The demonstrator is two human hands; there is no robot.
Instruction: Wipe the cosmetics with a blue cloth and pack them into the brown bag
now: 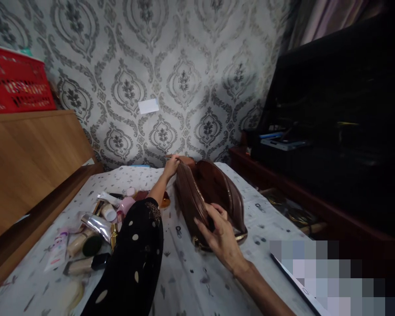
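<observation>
A brown zip bag (185,193) stands on the patterned sheet with its top unzipped and spread apart, showing a dark brown inside. At its far end my left hand (171,166) is closed on the edge. My right hand (221,235) grips the near rim, thumb on the outer side and fingers reaching inside, where the fingertips are partly hidden. Left of my sleeved left arm lies a heap of cosmetics, among them a silver tube (97,224), a white and pink tube (57,249) and a foundation bottle (82,264) with a black cap.
A wooden cabinet (36,153) with a red basket (19,79) on top borders the left side. Patterned wallpaper (184,83) rises behind the sheet (177,272). A dark red ledge (283,186) and a large black panel (342,96) stand at right. The lower right corner is pixelated.
</observation>
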